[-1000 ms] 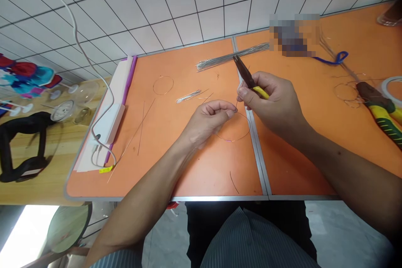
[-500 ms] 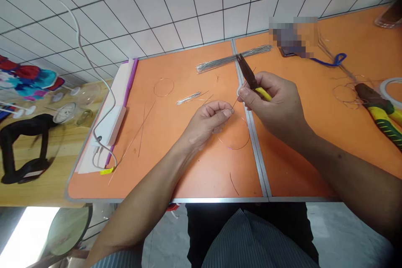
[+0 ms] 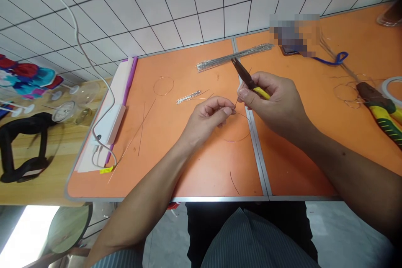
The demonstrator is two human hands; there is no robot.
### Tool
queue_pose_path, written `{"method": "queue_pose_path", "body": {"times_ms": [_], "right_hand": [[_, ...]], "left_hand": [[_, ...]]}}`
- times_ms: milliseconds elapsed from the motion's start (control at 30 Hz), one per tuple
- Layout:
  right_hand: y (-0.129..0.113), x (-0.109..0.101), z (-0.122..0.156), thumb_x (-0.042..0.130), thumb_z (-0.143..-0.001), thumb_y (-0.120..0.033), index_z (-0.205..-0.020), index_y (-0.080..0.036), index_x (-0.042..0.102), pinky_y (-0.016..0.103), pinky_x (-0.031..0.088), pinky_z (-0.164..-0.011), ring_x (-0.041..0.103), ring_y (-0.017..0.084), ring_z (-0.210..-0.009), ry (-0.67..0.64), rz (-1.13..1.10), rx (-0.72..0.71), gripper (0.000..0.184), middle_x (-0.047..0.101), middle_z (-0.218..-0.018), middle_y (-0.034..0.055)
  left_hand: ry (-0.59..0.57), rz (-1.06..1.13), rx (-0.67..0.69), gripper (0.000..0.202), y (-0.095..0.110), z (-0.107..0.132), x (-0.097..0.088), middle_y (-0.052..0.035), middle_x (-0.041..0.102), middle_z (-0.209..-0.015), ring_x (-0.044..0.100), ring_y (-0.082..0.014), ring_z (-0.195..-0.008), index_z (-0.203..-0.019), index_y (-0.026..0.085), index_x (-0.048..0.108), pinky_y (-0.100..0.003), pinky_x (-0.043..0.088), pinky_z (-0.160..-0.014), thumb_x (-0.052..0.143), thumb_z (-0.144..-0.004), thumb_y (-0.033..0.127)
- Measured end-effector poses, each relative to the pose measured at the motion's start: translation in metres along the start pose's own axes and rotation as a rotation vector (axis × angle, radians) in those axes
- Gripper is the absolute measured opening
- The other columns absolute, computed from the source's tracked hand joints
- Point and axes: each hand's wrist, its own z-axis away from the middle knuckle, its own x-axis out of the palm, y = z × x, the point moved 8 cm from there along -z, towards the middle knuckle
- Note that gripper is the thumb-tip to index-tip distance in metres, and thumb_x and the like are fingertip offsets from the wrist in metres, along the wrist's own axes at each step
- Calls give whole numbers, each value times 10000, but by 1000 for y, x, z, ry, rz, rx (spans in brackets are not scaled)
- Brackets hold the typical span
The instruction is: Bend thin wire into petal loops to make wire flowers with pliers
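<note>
My left hand (image 3: 207, 119) is closed in a pinch on a thin wire ring (image 3: 240, 136) that hangs down over the orange table (image 3: 176, 163). My right hand (image 3: 276, 100) is closed round yellow-handled pliers (image 3: 248, 78), whose dark jaws point up and to the left. Its thumb and forefinger also pinch the loose end of the wire just beside my left fingertips. The two hands almost touch above the metal seam between the two tabletops.
A bundle of straight wires (image 3: 232, 56) lies behind the hands, with a smaller bundle (image 3: 188, 97) and a finished ring (image 3: 163, 86) to the left. A white power strip (image 3: 109, 123) sits at the left edge. Other pliers (image 3: 381, 109) and wire rings lie at the right.
Both hands stay almost in place. The pliers' jaws have tilted a little to the left and the wire ring has shifted slightly under my left hand.
</note>
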Motion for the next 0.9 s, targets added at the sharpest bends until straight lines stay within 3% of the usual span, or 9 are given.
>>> {"method": "queue_pose_path", "body": {"times_ms": [167, 367, 567, 733, 900], "right_hand": [[1, 6, 0, 728, -974, -242, -862, -257, 678, 369, 482, -695, 615, 199, -739, -33, 32, 4, 123, 682, -786, 8], [0, 11, 3, 719, -1006, -303, -868, -261, 692, 385, 497, -736, 651, 222, -787, -64, 125, 8, 146, 707, -811, 17], [-8, -5, -2, 660, -1065, -344, -1025, -262, 764, 406, 499, -774, 707, 263, -856, -45, 327, -99, 138, 795, -953, 59], [-2, -7, -9, 633, -1074, -354, -1100, -243, 788, 413, 461, -752, 723, 302, -933, -194, 610, -258, 192, 819, -1039, 102], [12, 5, -6, 558, -1096, -350, -1119, -243, 779, 403, 418, -696, 723, 324, -977, -372, 748, -261, 246, 801, -1067, 112]], "left_hand": [[37, -35, 48, 289, 3, 1, -2, -42, 747, -889, 507, -108, -629, -999, 216, 849, -258, 407, -551, 871, -944, 499], [69, 17, 23, 292, 5, 0, 1, -7, 679, -811, 403, -76, -599, -823, 193, 791, -257, 297, -534, 983, -800, 411], [130, 55, -74, 286, 2, -4, -13, 37, 521, -680, 292, -79, -541, -811, 208, 757, -284, 197, -503, 950, -806, 419], [180, 79, -67, 303, 9, -8, -24, 32, 531, -685, 291, -73, -531, -790, 205, 736, -290, 173, -492, 951, -773, 419], [197, 127, -56, 298, 8, -9, -28, 43, 500, -658, 282, -64, -515, -810, 200, 754, -286, 158, -487, 957, -774, 414]]}}
